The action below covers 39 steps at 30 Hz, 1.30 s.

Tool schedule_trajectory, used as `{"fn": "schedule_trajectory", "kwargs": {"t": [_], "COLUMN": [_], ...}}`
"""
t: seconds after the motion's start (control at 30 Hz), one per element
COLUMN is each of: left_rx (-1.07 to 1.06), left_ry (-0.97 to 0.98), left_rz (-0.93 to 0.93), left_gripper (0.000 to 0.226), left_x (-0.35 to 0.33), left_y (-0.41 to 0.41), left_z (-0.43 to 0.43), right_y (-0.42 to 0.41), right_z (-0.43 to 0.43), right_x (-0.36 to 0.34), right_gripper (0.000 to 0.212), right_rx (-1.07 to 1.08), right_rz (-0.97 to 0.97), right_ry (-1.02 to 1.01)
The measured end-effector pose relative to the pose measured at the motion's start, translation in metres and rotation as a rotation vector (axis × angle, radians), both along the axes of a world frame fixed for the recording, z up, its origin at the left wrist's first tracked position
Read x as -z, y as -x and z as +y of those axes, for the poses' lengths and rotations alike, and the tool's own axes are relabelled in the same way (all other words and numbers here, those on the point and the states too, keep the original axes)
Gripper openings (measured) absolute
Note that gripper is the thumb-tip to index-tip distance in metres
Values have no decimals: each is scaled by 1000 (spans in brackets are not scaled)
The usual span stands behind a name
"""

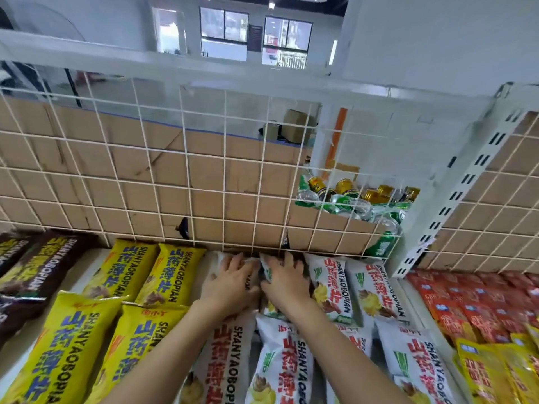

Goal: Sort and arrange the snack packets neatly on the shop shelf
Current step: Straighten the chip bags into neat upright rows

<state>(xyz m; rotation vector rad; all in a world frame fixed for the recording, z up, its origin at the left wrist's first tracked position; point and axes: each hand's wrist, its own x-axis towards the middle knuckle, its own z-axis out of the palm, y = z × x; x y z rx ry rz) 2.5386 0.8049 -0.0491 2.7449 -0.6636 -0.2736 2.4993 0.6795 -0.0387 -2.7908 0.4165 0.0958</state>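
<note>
Where the white snack packets meet the wire grid at the back of the shelf, both hands work side by side. The left hand lies with fingers spread, pressing on a back-row packet, and the right hand curls thumb and fingers round the edge of the neighbouring packet. Yellow packets lie in two rows to the left, brown packets beyond them, red packets on the far right, and cans behind the grid.
</note>
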Motion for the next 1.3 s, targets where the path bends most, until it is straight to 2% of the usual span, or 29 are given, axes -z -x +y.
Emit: {"fn": "schedule_trajectory", "kwargs": {"t": [0.2,0.83,0.93,1.03,1.1,1.23,1.3], "left_rx": [-86,-26,-41,44,158,339,363], "left_ry": [82,96,107,175,227,83,3], "left_rz": [-1,-39,-107,-200,-172,-122,-92], "left_gripper": [64,53,48,45,46,53,57], "left_x": [4,0,-7,-16,-20,-13,-8], "left_y": [-4,-6,-2,6,12,22,21], "left_z": [-2,-3,-4,-11,-20,-40,-44], "right_y": [6,2,5,15,24,39,42], "right_z": [-1,8,1,-20,-39,-61,-63], "right_x": [-2,-4,-14,-25,-28,-18,-15], "right_gripper": [59,60,55,41,39,56,62], "right_rx": [-4,127,94,87,139,133,103], "right_rz": [-6,-125,-157,-255,-256,-39,-7], "right_ry": [8,-16,-39,12,63,102,70]}}
